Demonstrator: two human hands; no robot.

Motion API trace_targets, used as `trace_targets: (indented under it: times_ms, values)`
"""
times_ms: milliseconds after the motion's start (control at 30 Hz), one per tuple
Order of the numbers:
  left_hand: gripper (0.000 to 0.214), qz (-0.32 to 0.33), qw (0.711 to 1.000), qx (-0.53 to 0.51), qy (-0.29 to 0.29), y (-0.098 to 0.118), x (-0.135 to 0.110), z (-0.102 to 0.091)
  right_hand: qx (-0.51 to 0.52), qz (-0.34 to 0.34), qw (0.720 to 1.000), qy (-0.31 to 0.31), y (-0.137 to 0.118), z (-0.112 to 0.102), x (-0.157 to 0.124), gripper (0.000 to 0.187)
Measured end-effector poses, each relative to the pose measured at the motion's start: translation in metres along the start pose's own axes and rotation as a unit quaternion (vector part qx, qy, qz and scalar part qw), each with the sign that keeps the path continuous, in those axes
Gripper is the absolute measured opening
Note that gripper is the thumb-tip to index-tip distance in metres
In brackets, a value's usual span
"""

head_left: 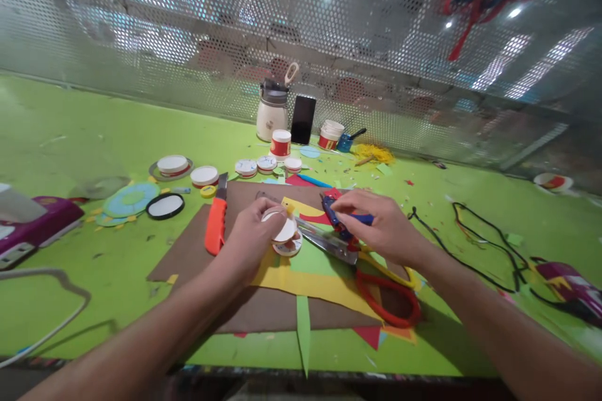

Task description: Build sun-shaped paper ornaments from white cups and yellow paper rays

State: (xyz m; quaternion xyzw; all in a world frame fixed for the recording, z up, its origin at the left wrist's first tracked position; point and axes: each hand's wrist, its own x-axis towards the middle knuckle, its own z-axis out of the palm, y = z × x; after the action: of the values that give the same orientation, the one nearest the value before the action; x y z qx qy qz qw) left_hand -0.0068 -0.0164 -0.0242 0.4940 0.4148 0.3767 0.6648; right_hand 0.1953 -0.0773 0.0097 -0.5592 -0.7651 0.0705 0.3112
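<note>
My left hand (256,225) pinches a small white round disc (285,229) between thumb and fingers, tilted above the brown board (188,244). Just below it lies another white disc with blue marks (288,245). A small yellow piece shows by the fingertips. My right hand (376,222) is closed round a blue and red hand tool (336,213), whose exact kind I cannot make out. Under that hand, large scissors with red and yellow handles (388,307) rest on coloured paper, blades pointing left. An orange-handled utility knife (215,225) lies to the left of my left hand.
White round lids (204,175) and a black-rimmed disc (164,206) lie at left. Behind stand a white jug (271,116), a phone (303,120) and red-white tubs (281,144). A purple power strip (44,225) is far left; black cord (461,269) runs at right.
</note>
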Motion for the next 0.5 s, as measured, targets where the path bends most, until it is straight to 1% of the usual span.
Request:
trace_targets:
  times_ms: [67, 133, 267, 333, 433, 500]
  values:
    - [0.018, 0.002, 1.0, 0.012, 0.0, -0.002, 0.001, 0.0, 0.035, 0.024, 0.999, -0.028, -0.009, 0.005, 0.01, 0.012]
    - [0.017, 0.025, 0.999, 0.041, 0.004, -0.005, 0.002, -0.002, 0.068, 0.045, 0.995, -0.051, -0.015, 0.01, 0.018, 0.012]
    - [0.018, 0.088, 0.988, 0.123, 0.026, -0.01, 0.005, -0.005, 0.102, 0.094, 0.989, -0.059, -0.022, 0.023, 0.027, 0.014]
    - [0.019, 0.101, 0.986, 0.134, 0.023, -0.01, 0.004, -0.004, 0.138, 0.109, 0.982, -0.064, -0.023, 0.028, 0.027, 0.012]
    - [0.016, 0.083, 0.991, 0.104, 0.001, -0.004, -0.003, 0.0, 0.171, 0.116, 0.977, -0.061, -0.023, 0.032, 0.026, 0.01]
    - [0.013, 0.062, 0.995, 0.077, -0.016, 0.0, -0.008, 0.003, 0.168, 0.118, 0.977, -0.053, -0.023, 0.035, 0.025, 0.008]
